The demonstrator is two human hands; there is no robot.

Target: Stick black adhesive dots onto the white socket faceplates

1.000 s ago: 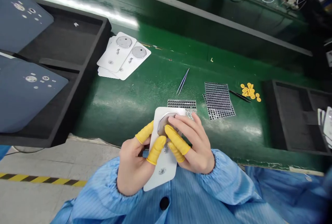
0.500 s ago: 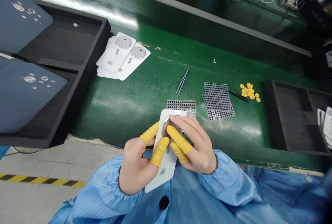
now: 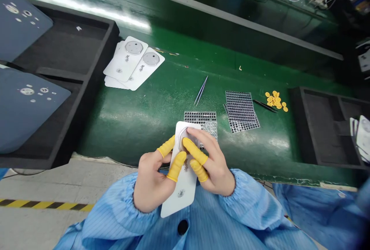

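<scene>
White and round-cornered, a flat panel [image 3: 178, 200] stands tilted at the centre of the dial, between the person's two hands and above the near edge of a green workbench [image 3: 150, 107]. At its eight o'clock, the left hand [image 3: 154, 184] is closed on its side, thumb laid across the face and forefinger at the edge, both in yellow covers. At four o'clock, the right hand [image 3: 216, 169] is half curled, its fingertips meeting at an octagonal plate [image 3: 182, 135] near the panel's upper end; whether it pinches anything there cannot be told.

Just beyond the panel, toward one o'clock, lies a clear sheet of black dots [image 3: 200, 115], partly covered by it, with blue tweezers [image 3: 201, 91] farther out. Toward two o'clock come overlapping dotted sheets [image 3: 242, 109], black tweezers [image 3: 264, 105] and scattered yellow discs [image 3: 276, 100]. Near three o'clock sits a black tray [image 3: 320, 126].

At eleven o'clock, more white panels [image 3: 123, 65] lie overlapped beside a larger dark tray [image 3: 95, 65], which bears two blue-grey sheets [image 3: 26, 117] toward nine and ten.
</scene>
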